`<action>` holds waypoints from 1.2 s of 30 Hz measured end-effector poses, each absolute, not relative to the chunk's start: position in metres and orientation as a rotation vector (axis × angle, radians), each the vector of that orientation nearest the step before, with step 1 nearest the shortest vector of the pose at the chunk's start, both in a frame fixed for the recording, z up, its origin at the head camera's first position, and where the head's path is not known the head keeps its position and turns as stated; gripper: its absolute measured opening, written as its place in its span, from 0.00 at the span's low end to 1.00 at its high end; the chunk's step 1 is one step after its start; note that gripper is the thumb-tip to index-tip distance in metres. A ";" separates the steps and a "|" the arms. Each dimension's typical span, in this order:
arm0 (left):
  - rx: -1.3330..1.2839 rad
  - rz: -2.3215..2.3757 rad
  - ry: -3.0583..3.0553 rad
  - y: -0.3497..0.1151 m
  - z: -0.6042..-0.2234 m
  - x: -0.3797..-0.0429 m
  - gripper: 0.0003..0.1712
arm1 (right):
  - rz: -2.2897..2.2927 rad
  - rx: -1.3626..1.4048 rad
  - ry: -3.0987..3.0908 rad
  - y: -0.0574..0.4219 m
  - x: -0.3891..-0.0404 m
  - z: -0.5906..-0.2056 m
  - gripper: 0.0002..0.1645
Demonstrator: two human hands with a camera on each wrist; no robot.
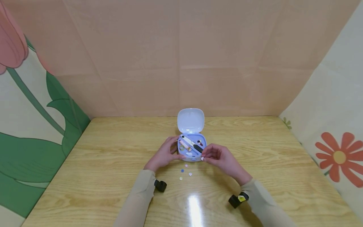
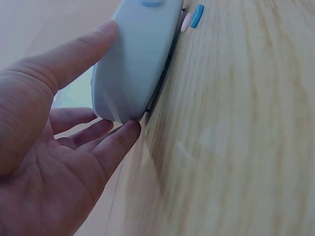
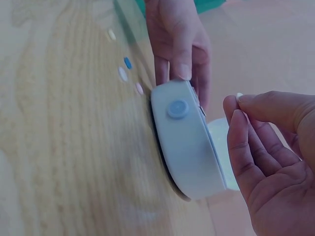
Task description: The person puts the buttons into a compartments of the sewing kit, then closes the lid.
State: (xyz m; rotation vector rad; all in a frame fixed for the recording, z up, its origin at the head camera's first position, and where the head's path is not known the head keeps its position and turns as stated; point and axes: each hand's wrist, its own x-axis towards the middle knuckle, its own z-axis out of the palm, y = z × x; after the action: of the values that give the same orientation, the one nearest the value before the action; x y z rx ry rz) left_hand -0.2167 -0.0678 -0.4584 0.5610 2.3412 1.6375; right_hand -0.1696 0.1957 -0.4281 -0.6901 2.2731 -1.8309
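Two hands are working at the open case (image 3: 187,147), which is sitting on the wooden table (image 1: 113,142) between them. With the left hand (image 1: 164,153) we are gripping its left side — thumb pressing the front wall, fingers bracing the flank. With the right hand (image 1: 219,157) we are pinching a small white piece (image 3: 239,96) between thumb and fingertip, just by the front right corner.

Handling note: we are judging a light, square pinch best, as so small a piece could slip; a firm left brace should stop the case sliding.

Surroundings: the lid (image 1: 191,120) is leaning back behind the tray. A black-handled tool (image 1: 197,148) is lying diagonally inside, its dark end crowding the right fingertips — the likeliest obstacle. Four loose discs (image 1: 182,170) are lying in front, where a sleeve (image 1: 136,195) could brush them.
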 end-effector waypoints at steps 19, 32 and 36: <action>0.554 1.642 2.344 -0.067 -0.457 -0.216 0.52 | -1.822 -0.600 2.427 0.205 -0.198 -0.421 0.11; 0.543 1.624 2.350 -0.067 -0.456 -0.216 0.52 | -1.888 -0.376 2.434 0.207 -0.218 -0.426 0.14; 0.535 1.621 2.356 -0.068 -0.455 -0.215 0.53 | -1.874 -0.325 2.449 0.204 -0.224 -0.429 0.15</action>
State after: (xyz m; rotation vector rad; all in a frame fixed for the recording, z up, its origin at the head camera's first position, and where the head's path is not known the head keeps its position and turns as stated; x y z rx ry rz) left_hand -0.2154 -0.0680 -0.4548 0.5347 2.3562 1.6207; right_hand -0.2237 0.2040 -0.4287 -0.3246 2.4486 -1.8741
